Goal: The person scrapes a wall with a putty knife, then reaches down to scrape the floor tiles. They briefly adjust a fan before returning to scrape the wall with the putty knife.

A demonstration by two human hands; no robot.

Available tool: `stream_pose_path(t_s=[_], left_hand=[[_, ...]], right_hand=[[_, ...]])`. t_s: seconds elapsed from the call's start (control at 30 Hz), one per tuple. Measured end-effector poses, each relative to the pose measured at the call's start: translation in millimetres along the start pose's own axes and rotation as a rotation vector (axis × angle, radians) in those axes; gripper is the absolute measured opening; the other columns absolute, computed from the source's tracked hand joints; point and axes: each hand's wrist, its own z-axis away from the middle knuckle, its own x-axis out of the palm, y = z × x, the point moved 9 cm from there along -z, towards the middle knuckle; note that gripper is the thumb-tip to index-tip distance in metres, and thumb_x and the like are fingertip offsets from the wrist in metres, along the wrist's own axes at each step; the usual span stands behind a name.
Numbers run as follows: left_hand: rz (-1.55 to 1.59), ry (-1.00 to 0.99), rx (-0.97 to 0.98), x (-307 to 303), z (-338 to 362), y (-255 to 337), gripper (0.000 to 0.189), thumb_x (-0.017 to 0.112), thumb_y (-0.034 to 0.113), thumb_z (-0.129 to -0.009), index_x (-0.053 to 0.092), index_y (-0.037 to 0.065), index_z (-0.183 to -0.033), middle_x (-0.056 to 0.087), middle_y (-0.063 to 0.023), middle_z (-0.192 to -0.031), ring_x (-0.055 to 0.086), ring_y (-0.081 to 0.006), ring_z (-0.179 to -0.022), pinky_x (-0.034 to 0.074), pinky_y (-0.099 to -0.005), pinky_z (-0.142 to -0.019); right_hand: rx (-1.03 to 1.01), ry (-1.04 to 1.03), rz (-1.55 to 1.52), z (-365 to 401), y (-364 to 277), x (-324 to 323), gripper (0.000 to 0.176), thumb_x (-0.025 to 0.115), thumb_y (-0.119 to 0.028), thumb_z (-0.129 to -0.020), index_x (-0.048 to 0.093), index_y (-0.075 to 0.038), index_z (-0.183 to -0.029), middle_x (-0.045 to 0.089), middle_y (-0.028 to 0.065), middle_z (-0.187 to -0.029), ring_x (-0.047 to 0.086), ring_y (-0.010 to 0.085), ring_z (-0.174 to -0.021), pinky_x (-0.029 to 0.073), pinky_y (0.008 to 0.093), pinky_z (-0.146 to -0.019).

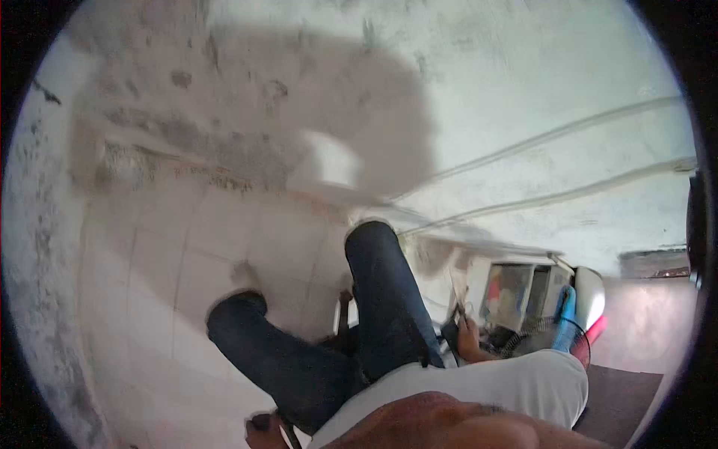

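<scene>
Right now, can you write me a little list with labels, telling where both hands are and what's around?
Left hand: low, beside the left leg; grip unclear
Right hand: beside the right leg; grip too blurred to tell
Past right hand: blue thing, red thing
Clothes: dark trousers, white top
Floor: pale tiles
Wall: two cables, big shadow

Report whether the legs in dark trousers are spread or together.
Spread: one trouser leg angles away from the other trouser leg, and tiled floor shows between them.
</scene>
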Motion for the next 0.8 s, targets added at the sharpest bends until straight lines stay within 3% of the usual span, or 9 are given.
stream_pose_path(t_s=[0.1, 0.17, 0.23, 0.3, 0.33, 0.37, 0.47, 0.57, 0.8], left_hand=[[-0.195, 0.030, -0.179, -10, 9, 37, 0.045, 0.073, 0.044, -0.076, 0.062, 0.003, -0.093, 0.069, -0.0103, -0.090, 0.063, -0.0248, -0.082, 0.047, -0.0363, -0.079], [-0.294, 0.012, -0.087, -16, -23, 19, 0.045, 0.073, 0.044, -0.075, 0.062, 0.005, -0.094, 0.069, -0.0095, -0.090, 0.063, -0.0262, -0.083, 0.047, -0.0375, -0.081], [-0.243, 0.005, 0.016, -31, -30, 61, 0.045, 0.073, 0.044, -0.075, 0.062, 0.006, -0.096, 0.069, -0.0095, -0.092, 0.063, -0.0271, -0.085, 0.047, -0.0384, -0.082], [-0.650, 0.029, 0.057, -30, -34, 94, 0.042, 0.071, 0.039, -0.078, 0.063, 0.010, -0.108, 0.070, -0.0097, -0.102, 0.066, -0.0272, -0.094, 0.048, -0.0432, -0.086], [-0.571, 0.511, 0.409, -41, -48, 91, 0.058, 0.077, 0.041, -0.062, 0.061, -0.002, -0.098, 0.065, -0.0217, -0.087, 0.063, -0.0386, -0.081, 0.049, -0.0466, -0.075], [-0.539, 0.230, 0.259, -39, -52, 132, 0.064, 0.077, 0.046, -0.057, 0.061, 0.000, -0.099, 0.065, -0.0232, -0.091, 0.062, -0.0408, -0.084, 0.049, -0.0465, -0.078], [-0.590, 0.329, 0.556, -34, -86, 181, 0.056, 0.076, 0.048, -0.062, 0.064, 0.002, -0.092, 0.066, -0.0198, -0.092, 0.063, -0.0393, -0.088, 0.049, -0.0467, -0.080], [-0.625, 0.236, 0.654, -30, -89, 207, 0.066, 0.072, 0.053, -0.070, 0.062, -0.004, -0.100, 0.065, -0.0253, -0.095, 0.063, -0.0413, -0.091, 0.049, -0.0462, -0.080], [-0.655, 0.226, 0.847, -28, -100, 194, 0.066, 0.067, 0.054, -0.075, 0.058, -0.004, -0.105, 0.064, -0.0257, -0.098, 0.062, -0.0420, -0.094, 0.048, -0.0455, -0.084]], right_hand=[[-0.100, 0.340, 0.086, 33, 20, -1, 0.031, 0.058, -0.013, -0.084, 0.058, -0.003, -0.113, 0.056, 0.0226, -0.105, 0.054, 0.0439, -0.095, 0.044, 0.0499, -0.080], [0.377, 0.256, -0.327, 38, 33, -11, 0.031, 0.061, -0.014, -0.084, 0.059, -0.005, -0.113, 0.058, 0.0210, -0.102, 0.056, 0.0420, -0.091, 0.045, 0.0482, -0.078], [-0.212, 0.480, 0.027, 46, 16, 7, 0.030, 0.058, -0.021, -0.089, 0.059, -0.005, -0.114, 0.059, 0.0215, -0.096, 0.057, 0.0403, -0.090, 0.044, 0.0469, -0.081], [0.209, 0.254, -0.287, 35, 51, 38, 0.030, 0.050, -0.022, -0.093, 0.057, 0.000, -0.111, 0.059, 0.0252, -0.094, 0.056, 0.0418, -0.093, 0.043, 0.0472, -0.083], [0.061, 0.362, -0.185, 36, 25, 25, 0.030, 0.049, -0.024, -0.094, 0.057, 0.000, -0.109, 0.059, 0.0261, -0.096, 0.056, 0.0428, -0.094, 0.042, 0.0482, -0.082], [-0.084, 0.473, -0.082, 46, -7, 13, 0.030, 0.049, -0.026, -0.094, 0.057, 0.001, -0.106, 0.060, 0.0269, -0.097, 0.056, 0.0437, -0.095, 0.042, 0.0491, -0.081], [0.586, 0.176, -0.550, 43, -50, -26, 0.030, 0.043, -0.021, -0.094, 0.055, 0.006, -0.101, 0.055, 0.0279, -0.102, 0.051, 0.0470, -0.094, 0.040, 0.0515, -0.080], [0.340, 0.284, -0.608, 41, -42, 13, 0.033, 0.042, -0.023, -0.095, 0.056, 0.006, -0.100, 0.056, 0.0282, -0.099, 0.051, 0.0479, -0.094, 0.039, 0.0515, -0.080], [0.390, 0.244, -0.716, 50, -55, -7, 0.039, 0.048, -0.033, -0.092, 0.056, 0.005, -0.095, 0.060, 0.0305, -0.094, 0.056, 0.0488, -0.095, 0.043, 0.0507, -0.081]])
